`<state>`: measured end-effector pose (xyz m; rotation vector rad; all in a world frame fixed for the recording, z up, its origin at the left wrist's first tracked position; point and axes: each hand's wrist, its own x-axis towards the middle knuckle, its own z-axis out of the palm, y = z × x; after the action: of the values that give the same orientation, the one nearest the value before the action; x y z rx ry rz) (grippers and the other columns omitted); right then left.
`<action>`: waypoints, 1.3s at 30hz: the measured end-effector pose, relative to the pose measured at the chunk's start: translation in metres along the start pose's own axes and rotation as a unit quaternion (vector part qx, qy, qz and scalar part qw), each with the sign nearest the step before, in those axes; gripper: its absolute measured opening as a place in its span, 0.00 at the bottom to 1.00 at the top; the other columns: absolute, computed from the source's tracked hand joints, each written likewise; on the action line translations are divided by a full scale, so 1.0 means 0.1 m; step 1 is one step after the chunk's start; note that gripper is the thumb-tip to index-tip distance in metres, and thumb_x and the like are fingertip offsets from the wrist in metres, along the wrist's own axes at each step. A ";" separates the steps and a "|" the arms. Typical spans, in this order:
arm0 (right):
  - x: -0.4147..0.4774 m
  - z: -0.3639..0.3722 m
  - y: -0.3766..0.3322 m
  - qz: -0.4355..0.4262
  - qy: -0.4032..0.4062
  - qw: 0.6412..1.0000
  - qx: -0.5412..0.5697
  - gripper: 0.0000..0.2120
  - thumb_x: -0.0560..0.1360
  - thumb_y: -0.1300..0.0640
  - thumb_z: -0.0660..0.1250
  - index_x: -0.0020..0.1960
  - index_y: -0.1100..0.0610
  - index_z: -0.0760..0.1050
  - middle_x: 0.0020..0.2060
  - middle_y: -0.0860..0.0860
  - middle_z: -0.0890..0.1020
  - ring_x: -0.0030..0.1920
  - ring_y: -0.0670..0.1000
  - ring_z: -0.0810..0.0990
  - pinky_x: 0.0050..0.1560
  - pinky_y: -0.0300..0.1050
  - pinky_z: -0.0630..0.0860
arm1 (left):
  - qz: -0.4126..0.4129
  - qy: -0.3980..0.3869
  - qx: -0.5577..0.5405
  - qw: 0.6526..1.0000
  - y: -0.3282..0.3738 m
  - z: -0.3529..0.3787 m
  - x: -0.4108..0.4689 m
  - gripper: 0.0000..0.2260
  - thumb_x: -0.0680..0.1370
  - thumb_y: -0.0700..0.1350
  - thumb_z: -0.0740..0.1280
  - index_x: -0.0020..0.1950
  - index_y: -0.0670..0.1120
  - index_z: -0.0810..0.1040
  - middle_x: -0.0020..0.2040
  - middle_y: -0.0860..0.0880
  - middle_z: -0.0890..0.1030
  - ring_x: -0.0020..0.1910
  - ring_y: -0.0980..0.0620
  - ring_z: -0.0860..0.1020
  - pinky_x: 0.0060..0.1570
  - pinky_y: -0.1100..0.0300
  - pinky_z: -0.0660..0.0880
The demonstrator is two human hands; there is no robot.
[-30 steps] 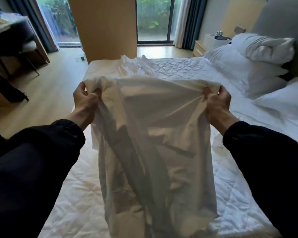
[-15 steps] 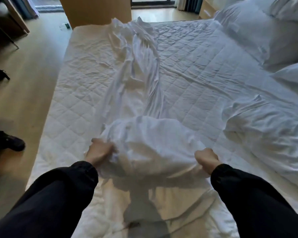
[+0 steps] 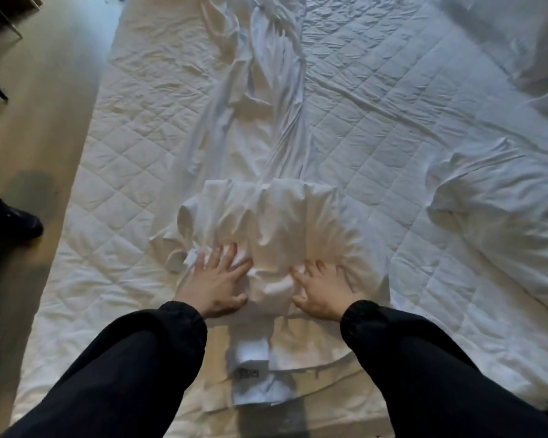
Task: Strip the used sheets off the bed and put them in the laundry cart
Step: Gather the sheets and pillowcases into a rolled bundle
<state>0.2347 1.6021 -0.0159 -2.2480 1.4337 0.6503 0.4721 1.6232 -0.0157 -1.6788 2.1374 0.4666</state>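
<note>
- Both pressing flat, fingers spread, gripping nothing: left hand [image 3: 214,279], right hand [image 3: 321,290].
- Bunched white sheet [image 3: 282,222] lying under both palms, trailing away across quilted mattress pad [image 3: 124,159].
- Tag [image 3: 249,373] at near edge showing dark print, unreadable.

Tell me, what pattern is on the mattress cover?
White diamond quilting on the mattress cover, seen in the head view.

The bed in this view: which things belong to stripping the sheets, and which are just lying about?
Belongs to the job:
bunched sheet, pressed down by the left hand and right hand
crumpled white bedding at the right
quilted mattress pad underneath

Just lying about:
pillows at the top right
dark shoe on the floor
</note>
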 end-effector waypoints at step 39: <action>0.78 -1.38 -2.57 0.242 0.161 0.882 0.371 0.27 0.79 0.53 0.57 0.76 0.56 0.56 0.72 0.56 0.65 0.70 0.57 0.65 0.69 0.51 0.64 | 0.220 0.110 -0.070 0.967 -2.35 -1.26 0.33 0.22 0.79 0.52 0.60 0.73 0.48 0.65 0.69 0.47 0.70 0.65 0.45 0.70 0.62 0.51 0.69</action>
<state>0.5218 1.5706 0.0712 -1.4321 1.9951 -0.1746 0.6825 1.4804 0.0721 -1.3696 2.7143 0.5902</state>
